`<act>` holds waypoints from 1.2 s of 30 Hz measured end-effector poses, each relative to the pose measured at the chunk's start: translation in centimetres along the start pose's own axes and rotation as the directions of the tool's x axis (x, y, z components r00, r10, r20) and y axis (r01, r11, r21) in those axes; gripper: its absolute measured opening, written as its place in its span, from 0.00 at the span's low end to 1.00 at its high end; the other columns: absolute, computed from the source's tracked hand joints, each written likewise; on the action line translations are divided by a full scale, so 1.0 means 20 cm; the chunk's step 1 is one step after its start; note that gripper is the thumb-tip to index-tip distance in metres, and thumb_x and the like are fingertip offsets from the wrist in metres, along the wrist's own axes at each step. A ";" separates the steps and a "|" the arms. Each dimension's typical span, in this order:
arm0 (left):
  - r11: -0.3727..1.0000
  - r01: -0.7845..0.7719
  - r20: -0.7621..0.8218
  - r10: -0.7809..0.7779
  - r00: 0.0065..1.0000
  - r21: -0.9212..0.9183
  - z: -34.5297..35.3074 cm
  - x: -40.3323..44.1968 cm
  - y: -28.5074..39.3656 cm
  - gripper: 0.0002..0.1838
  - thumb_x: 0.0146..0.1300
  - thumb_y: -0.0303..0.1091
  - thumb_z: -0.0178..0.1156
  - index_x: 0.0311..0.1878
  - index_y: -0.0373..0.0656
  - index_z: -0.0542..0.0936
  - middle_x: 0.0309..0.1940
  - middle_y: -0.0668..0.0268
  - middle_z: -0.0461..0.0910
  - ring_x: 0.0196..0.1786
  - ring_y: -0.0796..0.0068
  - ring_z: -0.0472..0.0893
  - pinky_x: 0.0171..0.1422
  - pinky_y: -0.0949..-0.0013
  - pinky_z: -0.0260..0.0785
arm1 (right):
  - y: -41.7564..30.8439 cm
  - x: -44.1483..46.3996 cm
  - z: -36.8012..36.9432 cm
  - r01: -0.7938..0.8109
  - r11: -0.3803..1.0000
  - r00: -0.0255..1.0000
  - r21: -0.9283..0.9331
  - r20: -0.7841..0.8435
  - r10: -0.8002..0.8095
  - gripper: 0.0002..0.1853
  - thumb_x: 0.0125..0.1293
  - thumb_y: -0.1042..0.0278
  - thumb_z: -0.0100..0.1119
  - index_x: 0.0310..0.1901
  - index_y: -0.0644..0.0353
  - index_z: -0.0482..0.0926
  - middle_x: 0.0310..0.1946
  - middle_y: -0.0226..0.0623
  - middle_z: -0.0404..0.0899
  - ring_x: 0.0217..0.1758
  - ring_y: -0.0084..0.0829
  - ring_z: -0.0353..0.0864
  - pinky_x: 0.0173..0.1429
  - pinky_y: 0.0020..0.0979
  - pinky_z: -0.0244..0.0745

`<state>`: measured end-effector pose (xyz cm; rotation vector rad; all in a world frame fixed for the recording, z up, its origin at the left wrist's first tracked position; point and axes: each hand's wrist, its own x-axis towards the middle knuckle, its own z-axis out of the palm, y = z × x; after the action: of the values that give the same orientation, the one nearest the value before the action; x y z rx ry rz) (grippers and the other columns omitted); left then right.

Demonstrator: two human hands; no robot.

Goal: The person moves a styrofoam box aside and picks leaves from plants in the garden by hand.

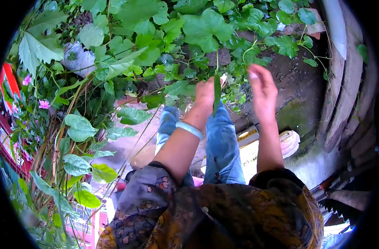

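Note:
My left hand (204, 92), with a light blue band (190, 129) on its wrist, is curled closed among the vines above my knees. A narrow green leaf (217, 89) hangs across its fingers, so what they hold is hidden. A pale sliver (224, 79) shows just beyond the fingertips. To the right, my right hand (264, 92) is raised with nothing in it, its fingers loosely bent and apart from the plants. Broad green leaves (206, 30) spread over the ground in front of both hands.
Grey logs or pipes (338, 79) curve along the right side. A white sack (78, 59) lies among leaves at left, near pink flowers (44, 104). Long stems (56, 137) rise beside my left arm. A pale, rounded object (289, 144) is on the ground behind my right forearm.

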<state>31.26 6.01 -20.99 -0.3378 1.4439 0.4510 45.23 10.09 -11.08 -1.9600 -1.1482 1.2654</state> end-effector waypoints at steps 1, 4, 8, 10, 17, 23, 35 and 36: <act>0.999 0.004 -0.001 -0.004 1.000 -0.049 0.01 0.01 -0.02 0.12 0.59 0.40 0.59 0.31 0.40 0.79 0.25 0.65 0.78 0.24 0.73 0.77 0.26 0.69 0.68 | -0.15 0.02 0.10 -0.091 0.990 0.988 0.108 0.138 0.075 0.11 0.67 0.71 0.53 0.49 0.60 0.76 0.44 0.35 0.78 0.47 0.25 0.77 0.52 0.29 0.73; 0.998 -0.054 -0.020 0.054 0.998 -0.028 0.06 -0.09 -0.04 0.19 0.63 0.50 0.54 0.48 0.45 0.75 0.41 0.68 0.78 0.42 0.75 0.77 0.44 0.66 0.69 | -0.16 0.17 0.39 0.260 0.958 0.823 -0.117 0.546 -0.157 0.10 0.64 0.67 0.52 0.43 0.62 0.77 0.39 0.47 0.79 0.44 0.47 0.79 0.50 0.38 0.74; 0.946 0.000 -0.027 -0.010 1.000 -0.325 0.09 -0.11 -0.07 0.18 0.65 0.42 0.48 0.48 0.36 0.74 0.41 0.60 0.78 0.40 0.68 0.79 0.42 0.65 0.71 | 0.07 0.28 0.69 0.401 0.808 0.808 -0.430 0.582 -0.092 0.15 0.60 0.67 0.51 0.42 0.71 0.76 0.44 0.56 0.77 0.49 0.53 0.77 0.57 0.44 0.71; 0.946 -0.003 -0.042 -0.011 0.999 -0.325 0.07 -0.03 -0.14 0.18 0.65 0.42 0.47 0.49 0.37 0.74 0.41 0.60 0.79 0.40 0.67 0.79 0.42 0.64 0.72 | 0.14 0.31 0.77 0.361 0.805 0.794 -0.470 0.607 -0.001 0.16 0.60 0.66 0.52 0.43 0.70 0.77 0.45 0.57 0.77 0.49 0.52 0.77 0.57 0.44 0.71; 0.786 0.168 0.189 -0.066 0.980 -0.594 0.06 -0.09 -0.28 0.15 0.66 0.45 0.50 0.44 0.44 0.75 0.34 0.63 0.79 0.35 0.66 0.80 0.37 0.61 0.75 | 0.04 0.32 0.77 0.209 0.828 0.745 -0.520 0.633 0.209 0.14 0.60 0.63 0.55 0.45 0.60 0.79 0.40 0.51 0.80 0.46 0.48 0.79 0.52 0.42 0.72; 0.953 0.266 0.082 -0.279 0.957 0.143 -0.15 -0.25 -0.28 0.15 0.65 0.46 0.54 0.38 0.42 0.76 0.25 0.66 0.77 0.25 0.70 0.78 0.27 0.63 0.71 | -0.01 0.22 0.68 0.408 0.788 0.759 -0.461 0.652 -0.012 0.11 0.61 0.62 0.52 0.38 0.59 0.79 0.33 0.52 0.79 0.39 0.53 0.78 0.45 0.49 0.73; 0.978 -0.162 0.091 0.151 0.984 0.131 -0.53 -0.68 0.16 0.07 0.60 0.36 0.62 0.39 0.45 0.82 0.29 0.73 0.78 0.29 0.82 0.74 0.32 0.77 0.66 | -0.31 0.14 0.11 0.600 0.708 0.616 -0.372 0.780 -0.113 0.08 0.61 0.68 0.53 0.29 0.64 0.74 0.25 0.51 0.75 0.33 0.53 0.76 0.39 0.49 0.70; 0.990 -0.137 0.079 0.133 0.988 0.046 -0.53 -0.66 0.18 0.07 0.60 0.34 0.61 0.39 0.44 0.82 0.27 0.74 0.77 0.27 0.83 0.73 0.30 0.78 0.64 | -0.33 0.15 0.07 0.616 0.718 0.609 -0.324 0.774 -0.173 0.08 0.60 0.70 0.54 0.27 0.64 0.73 0.23 0.51 0.73 0.31 0.53 0.75 0.36 0.49 0.68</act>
<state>19.37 2.75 -8.90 -0.1805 1.4073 0.5299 42.14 15.89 -7.85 -1.3478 -2.4741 1.5543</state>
